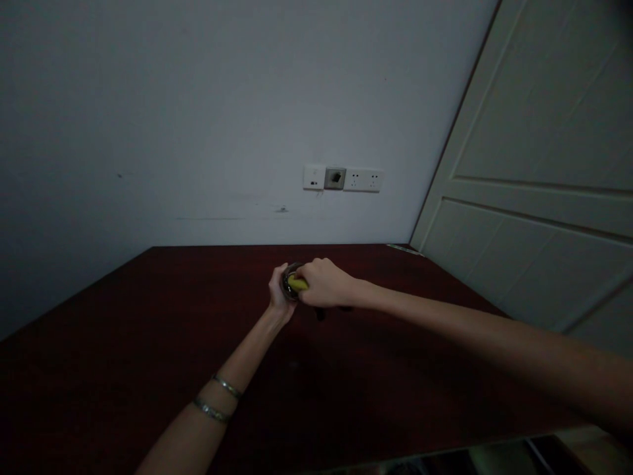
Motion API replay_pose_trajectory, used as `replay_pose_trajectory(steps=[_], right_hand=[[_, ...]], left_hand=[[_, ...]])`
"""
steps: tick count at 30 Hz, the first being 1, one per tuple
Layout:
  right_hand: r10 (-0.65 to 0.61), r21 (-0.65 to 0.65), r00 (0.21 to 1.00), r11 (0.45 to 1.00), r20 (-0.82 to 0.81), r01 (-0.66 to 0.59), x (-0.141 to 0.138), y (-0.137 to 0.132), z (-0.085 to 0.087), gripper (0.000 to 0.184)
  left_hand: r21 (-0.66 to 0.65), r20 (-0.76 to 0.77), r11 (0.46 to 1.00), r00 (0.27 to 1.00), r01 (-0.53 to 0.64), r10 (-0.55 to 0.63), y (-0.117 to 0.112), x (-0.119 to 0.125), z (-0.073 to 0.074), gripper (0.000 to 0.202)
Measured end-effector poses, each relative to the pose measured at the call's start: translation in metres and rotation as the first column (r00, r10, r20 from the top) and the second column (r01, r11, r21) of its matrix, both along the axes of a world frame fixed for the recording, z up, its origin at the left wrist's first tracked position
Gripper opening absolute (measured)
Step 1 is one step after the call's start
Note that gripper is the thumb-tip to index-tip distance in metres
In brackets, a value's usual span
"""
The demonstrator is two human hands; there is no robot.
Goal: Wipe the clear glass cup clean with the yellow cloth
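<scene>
My left hand is wrapped round the side of a small round cup-like container, whose open mouth faces up toward me. The container looks dark and shiny inside; its exact kind is unclear in the dim light. My right hand is closed on a yellow-green cloth or sponge, pressed in at the container's mouth. Its fingertips are partly hidden there. Both hands meet over the far middle part of the dark red table. Below my right hand is a dark shape that I cannot make out.
Behind the table rises a pale wall with a row of sockets. A white panelled door stands along the right side. A thin pale strip lies at the far right corner. Unclear items show below the table's near edge.
</scene>
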State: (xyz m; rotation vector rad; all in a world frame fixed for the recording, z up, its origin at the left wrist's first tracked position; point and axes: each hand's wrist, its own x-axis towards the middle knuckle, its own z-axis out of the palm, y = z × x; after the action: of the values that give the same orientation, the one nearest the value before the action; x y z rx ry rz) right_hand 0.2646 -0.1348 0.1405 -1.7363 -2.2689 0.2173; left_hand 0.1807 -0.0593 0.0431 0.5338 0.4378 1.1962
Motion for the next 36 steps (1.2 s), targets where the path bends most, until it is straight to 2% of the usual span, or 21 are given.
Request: replay_pose_trajectory(steps=[4, 8, 11, 14, 18, 21, 25, 29, 31, 32, 33, 34, 35, 36], right_hand=[[-0.130, -0.119, 0.965, 0.987, -0.229, 0.104, 0.005, 0.010, -0.002, 0.011], [-0.242, -0.264, 0.835, 0.957, -0.495, 0.121, 0.010, 0.014, -0.013, 0.008], [-0.300, -0.344, 0.693, 0.936, -0.656, 0.079, 0.012, 0.012, -0.019, 0.011], [-0.337, -0.419, 0.570, 0.908, -0.750, -0.014, 0.016, 0.011, -0.020, 0.023], [-0.359, -0.472, 0.494, 0.873, -0.792, -0.123, 0.028, 0.013, -0.020, 0.029], [-0.360, -0.480, 0.502, 0.868, -0.786, -0.129, 0.039, 0.016, -0.015, 0.027], [-0.339, -0.440, 0.550, 0.896, -0.763, -0.058, 0.057, 0.021, 0.003, 0.029], [-0.273, -0.326, 0.607, 0.945, -0.746, 0.025, 0.073, 0.025, 0.019, 0.049], [-0.170, -0.196, 0.707, 0.980, -0.687, 0.045, 0.078, 0.022, 0.017, 0.058], [-0.025, -0.032, 0.835, 0.999, -0.550, 0.009, 0.080, 0.019, 0.014, 0.059], [0.144, 0.125, 0.925, 0.987, -0.352, -0.105, 0.082, 0.015, 0.010, 0.060], [0.295, 0.233, 0.942, 0.939, -0.160, -0.254, 0.083, 0.012, 0.005, 0.061], [0.406, 0.278, 0.914, 0.877, 0.008, -0.392, 0.085, 0.008, 0.000, 0.062], [0.491, 0.290, 0.858, 0.808, 0.151, -0.513, 0.086, 0.006, -0.005, 0.061]], left_hand=[[0.002, 0.020, 0.999, 0.999, -0.036, 0.036, 0.000, 0.003, -0.002, 0.024], [0.001, 0.024, 0.999, 0.999, -0.039, 0.039, -0.004, 0.005, -0.003, 0.025], [-0.002, 0.014, 1.000, 1.000, -0.020, 0.020, -0.008, 0.005, -0.003, 0.026], [-0.005, -0.020, 0.999, 0.999, 0.034, -0.034, -0.010, 0.004, -0.004, 0.030], [-0.001, -0.111, 0.983, 0.977, 0.183, -0.182, -0.008, 0.003, -0.009, 0.040], [-0.069, -0.151, 0.957, 0.945, 0.281, -0.289, -0.007, 0.002, -0.010, 0.047], [-0.125, -0.167, 0.913, 0.898, 0.389, -0.406, -0.006, -0.002, -0.007, 0.052], [-0.152, -0.163, 0.829, 0.813, 0.539, -0.559, -0.001, -0.007, -0.007, 0.056], [-0.159, -0.151, 0.785, 0.771, 0.598, -0.618, 0.003, -0.009, -0.010, 0.058], [-0.164, -0.151, 0.758, 0.744, 0.631, -0.651, 0.006, -0.010, -0.012, 0.059], [-0.172, -0.154, 0.729, 0.713, 0.663, -0.684, 0.008, -0.010, -0.014, 0.059], [-0.180, -0.157, 0.699, 0.682, 0.692, -0.715, 0.011, -0.010, -0.017, 0.060], [-0.196, -0.163, 0.668, 0.648, 0.718, -0.744, 0.014, -0.010, -0.020, 0.061], [-0.202, -0.160, 0.660, 0.640, 0.724, -0.751, 0.016, -0.010, -0.022, 0.059]])
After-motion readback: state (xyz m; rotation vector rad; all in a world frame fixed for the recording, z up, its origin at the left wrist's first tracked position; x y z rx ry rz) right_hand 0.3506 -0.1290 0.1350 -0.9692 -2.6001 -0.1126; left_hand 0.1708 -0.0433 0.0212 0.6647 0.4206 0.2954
